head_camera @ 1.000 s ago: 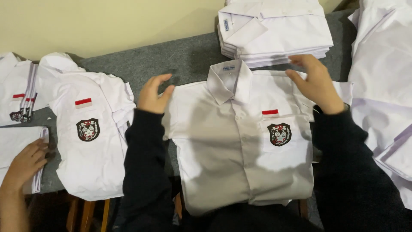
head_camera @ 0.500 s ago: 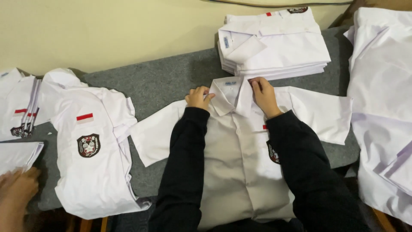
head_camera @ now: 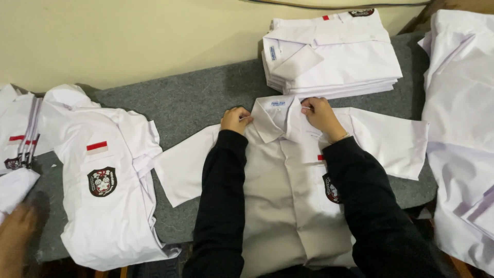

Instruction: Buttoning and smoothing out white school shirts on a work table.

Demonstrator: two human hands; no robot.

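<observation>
Shirt in hand: a white short-sleeved shirt [head_camera: 288, 206] lies face up on the grey felt-covered table [head_camera: 190, 103], straight in front of the person, buttoned down the front, both sleeves spread out flat to the sides.
Left hand [head_camera: 235, 120]: closed on the left tip of the collar [head_camera: 280, 116], fingers pinching the cloth.
Right hand [head_camera: 320, 113]: closed the same way on the right side of the collar, near the neck label.
The two hands: apart, one at each side of the collar, both dark sleeves resting along the shirt's front.
Badge: a dark crest [head_camera: 332, 188] and a bit of red strip on the chest, half hidden under the right forearm.
How far along: as I judge it, early for this shirt — it is laid out and the collar is being set, but sleeves and body are unfolded.
Done pile: a neat stack of folded white shirts [head_camera: 332, 56] sits just behind the collar, against the wall.
Left of it: another white shirt [head_camera: 110, 185] with a red-and-white strip and crest lies partly folded, well apart from the one in hand.
Right edge: loose white cloth heaped up [head_camera: 463, 128] — unfolded, from the look of it.
Another person: a blurred hand [head_camera: 15, 237] shows at the bottom left corner, near more white shirts.
</observation>
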